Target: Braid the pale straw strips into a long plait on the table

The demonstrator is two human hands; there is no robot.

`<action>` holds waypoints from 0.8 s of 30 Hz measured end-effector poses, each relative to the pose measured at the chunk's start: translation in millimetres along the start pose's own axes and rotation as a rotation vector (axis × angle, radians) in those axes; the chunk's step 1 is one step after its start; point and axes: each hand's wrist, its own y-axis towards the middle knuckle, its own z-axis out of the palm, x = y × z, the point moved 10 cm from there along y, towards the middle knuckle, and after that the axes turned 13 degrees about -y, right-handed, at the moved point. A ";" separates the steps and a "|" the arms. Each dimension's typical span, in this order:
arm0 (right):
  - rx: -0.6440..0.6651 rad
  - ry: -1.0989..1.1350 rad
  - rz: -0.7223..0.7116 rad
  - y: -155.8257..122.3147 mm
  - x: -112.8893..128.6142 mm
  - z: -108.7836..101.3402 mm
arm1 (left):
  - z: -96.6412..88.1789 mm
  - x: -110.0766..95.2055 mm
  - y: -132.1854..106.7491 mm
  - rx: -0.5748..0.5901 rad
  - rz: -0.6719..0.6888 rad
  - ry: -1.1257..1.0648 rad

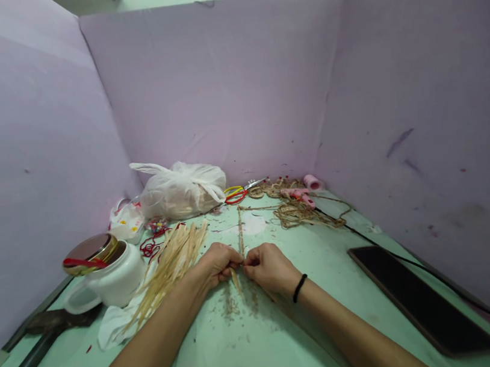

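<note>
Near the middle of the table my left hand (223, 263) and my right hand (271, 266) meet, fingertips almost touching. Both are closed in a pinch on a braided straw cord (240, 233), which runs away from me toward a coil of similar cord (297, 214). A pale strand end (236, 282) hangs below my left fingers, and thin strands trail under my right wrist. My fingers hide the exact spot where the strands cross. To the left lies a bundle of loose flat straw strips (177, 257) on a white cloth (114, 326).
At left stand a white mug (119, 277) with a lid (93, 253) and a hammer (51, 329). Behind are a white plastic bag (184, 189), scissors (237, 195) and a pink glue gun (300, 196) with a black cable. A dark flat tablet-like slab (420, 298) lies right. Purple panels enclose the table.
</note>
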 end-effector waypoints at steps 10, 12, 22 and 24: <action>-0.035 0.546 0.345 8.3 -44.3 6.7 | -2.0 -2.6 -1.6 -0.007 -0.015 0.005; 0.058 0.686 0.382 7.2 -38.4 20.3 | -1.2 -4.1 -1.8 -0.003 -0.006 0.019; 0.143 0.700 0.419 9.5 -39.5 35.1 | -7.4 -9.0 0.1 -0.001 -0.006 0.261; 0.149 0.720 0.413 10.0 -41.5 36.5 | -10.1 -13.7 -2.0 -0.029 0.005 0.334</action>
